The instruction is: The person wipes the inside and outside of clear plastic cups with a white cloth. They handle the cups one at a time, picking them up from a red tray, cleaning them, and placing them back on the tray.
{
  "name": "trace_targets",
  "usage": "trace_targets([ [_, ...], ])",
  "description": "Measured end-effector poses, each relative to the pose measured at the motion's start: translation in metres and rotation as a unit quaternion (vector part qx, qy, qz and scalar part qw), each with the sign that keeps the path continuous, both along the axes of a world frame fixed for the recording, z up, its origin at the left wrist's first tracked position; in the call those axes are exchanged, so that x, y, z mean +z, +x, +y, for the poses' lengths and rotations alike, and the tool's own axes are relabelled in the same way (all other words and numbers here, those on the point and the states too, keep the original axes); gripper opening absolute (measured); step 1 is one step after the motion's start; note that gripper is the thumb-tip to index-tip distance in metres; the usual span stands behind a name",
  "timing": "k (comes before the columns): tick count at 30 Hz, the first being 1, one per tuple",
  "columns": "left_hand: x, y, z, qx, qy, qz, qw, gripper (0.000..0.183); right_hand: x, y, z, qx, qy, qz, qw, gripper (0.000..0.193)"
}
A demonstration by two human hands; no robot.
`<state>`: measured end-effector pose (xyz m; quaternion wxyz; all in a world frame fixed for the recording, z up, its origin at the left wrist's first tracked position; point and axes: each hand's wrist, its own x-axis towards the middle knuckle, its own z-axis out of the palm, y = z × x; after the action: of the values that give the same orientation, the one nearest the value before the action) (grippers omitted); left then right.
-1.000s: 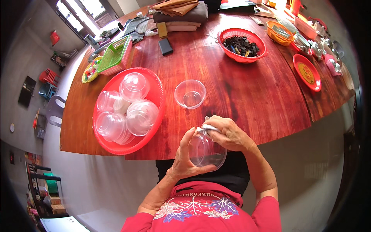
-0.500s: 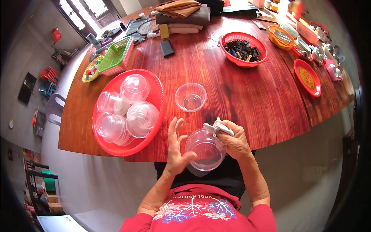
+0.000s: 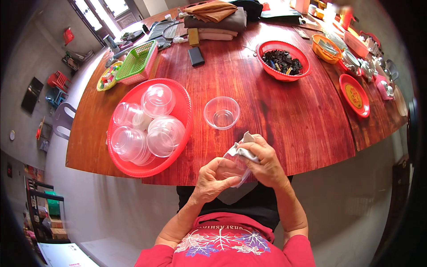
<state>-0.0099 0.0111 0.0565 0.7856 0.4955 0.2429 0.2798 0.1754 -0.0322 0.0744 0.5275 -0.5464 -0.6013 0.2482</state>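
Note:
Over the table's near edge, a clear plastic bowl (image 3: 240, 171) is tilted on its side between my hands. My left hand (image 3: 213, 179) grips it from the left, fingers curled round its wall. My right hand (image 3: 263, 161) pinches a white cloth (image 3: 247, 152) against the bowl's rim; part of the bowl is hidden behind the fingers and cloth. Another clear plastic bowl (image 3: 222, 113) stands upright on the table just beyond. To the left, a big red tray (image 3: 187, 120) bears several clear bowls (image 3: 129, 143), some stacked and lying at various angles.
A red basket (image 3: 302, 73) of dark pieces stands far right, with a red plate (image 3: 354, 95) and an orange basket (image 3: 327, 48) beyond it. Green and pink baskets (image 3: 135, 62) sit far left. A black box (image 3: 195, 57) and folded cloths (image 3: 215, 22) lie at the back.
My left hand has closed on the bowl, which has tipped from facing up onto its side. My right hand has brought the cloth against its rim.

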Motion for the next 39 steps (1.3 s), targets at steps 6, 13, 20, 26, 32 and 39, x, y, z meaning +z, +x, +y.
trace_targets([
  [6,-0.01,0.001,-0.004,0.08,0.136,0.021,0.987,0.036,0.014,-0.04,-0.015,-0.021,0.126,-0.202,0.971,0.041],
  [13,-0.003,-0.002,-0.007,0.086,0.168,0.041,0.981,0.033,0.019,-0.037,-0.013,-0.047,0.154,-0.206,0.965,0.033],
  [20,0.003,-0.001,-0.008,0.07,0.167,0.019,0.983,0.033,-0.003,0.002,0.004,-0.04,-0.021,0.076,0.996,0.019],
  [26,0.006,0.006,0.001,0.135,0.079,-0.06,0.986,0.034,-0.011,-0.016,0.0,-0.127,0.025,0.294,0.947,0.025],
  [32,-0.005,0.007,0.004,0.173,0.008,-0.107,0.979,0.033,-0.018,-0.051,-0.014,-0.17,0.179,-0.094,0.964,0.041],
  [39,-0.015,-0.004,0.005,0.175,-0.013,-0.131,0.976,0.03,-0.008,-0.041,-0.04,0.007,0.116,-0.039,0.992,0.035],
])
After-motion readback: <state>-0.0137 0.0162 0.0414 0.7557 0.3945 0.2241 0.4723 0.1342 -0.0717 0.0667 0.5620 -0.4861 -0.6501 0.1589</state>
